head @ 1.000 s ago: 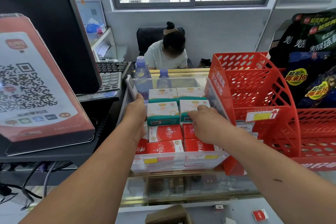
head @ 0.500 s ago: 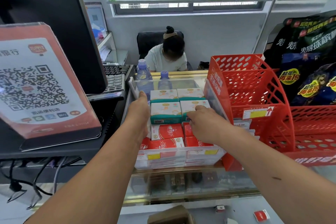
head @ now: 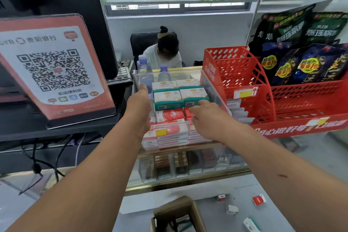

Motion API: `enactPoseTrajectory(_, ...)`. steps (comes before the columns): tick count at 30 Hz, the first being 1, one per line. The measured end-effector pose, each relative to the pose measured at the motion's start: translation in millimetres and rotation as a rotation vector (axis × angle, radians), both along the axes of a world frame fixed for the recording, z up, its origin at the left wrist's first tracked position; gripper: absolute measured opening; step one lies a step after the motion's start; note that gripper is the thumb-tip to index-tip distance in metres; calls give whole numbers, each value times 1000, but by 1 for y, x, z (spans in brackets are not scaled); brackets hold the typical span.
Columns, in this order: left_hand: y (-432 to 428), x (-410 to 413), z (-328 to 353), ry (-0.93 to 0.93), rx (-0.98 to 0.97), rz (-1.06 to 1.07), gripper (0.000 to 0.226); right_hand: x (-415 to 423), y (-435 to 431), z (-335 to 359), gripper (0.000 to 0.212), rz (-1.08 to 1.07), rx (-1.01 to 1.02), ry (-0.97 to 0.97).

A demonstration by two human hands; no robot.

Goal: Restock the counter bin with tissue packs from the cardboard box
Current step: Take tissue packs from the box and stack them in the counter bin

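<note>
The clear plastic counter bin (head: 170, 140) stands on the glass counter. It holds white-and-teal tissue packs (head: 167, 98) at the back and red tissue packs (head: 169, 116) in front. My left hand (head: 140, 104) lies flat against the bin's left wall, its fingers straight and reaching up to the rim. On the bin's right side, my right hand (head: 206, 118) rests on the red packs, one fingertip touching the front of a teal pack. Neither hand lifts a pack. The open cardboard box (head: 176, 210) is on the floor below, and I cannot make out what is inside it.
A red mesh rack (head: 243, 73) with dark snack bags (head: 301, 62) stands right of the bin. A QR-code stand (head: 54, 68) and a monitor are on the left. Two water bottles (head: 144, 66) and a seated person are behind the bin. Small packs (head: 259, 199) lie on the floor.
My right hand has drawn back from the teal packs toward the red ones at the front. My left hand stays on the bin's left wall. The view has tilted down slightly.
</note>
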State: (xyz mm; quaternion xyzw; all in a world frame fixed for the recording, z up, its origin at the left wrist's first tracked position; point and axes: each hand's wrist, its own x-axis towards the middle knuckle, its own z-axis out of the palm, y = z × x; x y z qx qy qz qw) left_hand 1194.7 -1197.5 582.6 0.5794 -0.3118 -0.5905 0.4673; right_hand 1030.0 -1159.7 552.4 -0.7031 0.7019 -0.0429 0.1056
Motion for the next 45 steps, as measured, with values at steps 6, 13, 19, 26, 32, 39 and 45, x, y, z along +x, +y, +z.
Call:
enactPoseTrajectory(6, 36, 3, -12, -47, -55, 83, 42, -9, 44, 2, 30, 56, -56, -39)
enactPoseTrajectory(13, 112, -13, -52, -124, 12, 111, 41, -31, 107, -28, 28, 160, -20, -113)
enactPoseTrajectory(19, 155, -22, -101, -136, 171, 140, 47, -39, 141, -72, 34, 171, 81, -95)
enactPoseTrajectory(26, 180, -4, -209, -151, 339, 83, 61, -35, 160, -162, 31, 159, 245, -63)
enactPoseTrajectory(32, 195, 19, -306, -122, 514, 52, 60, -21, 170, -253, 20, 99, 396, -34)
enactPoseTrajectory(39, 208, 38, -411, -115, 655, 42, 38, -4, 168, -369, 25, 110, 544, -18)
enactPoseTrajectory(45, 204, 33, -489, -114, 756, 95, 41, -7, 150, -468, 24, 146, 603, -30)
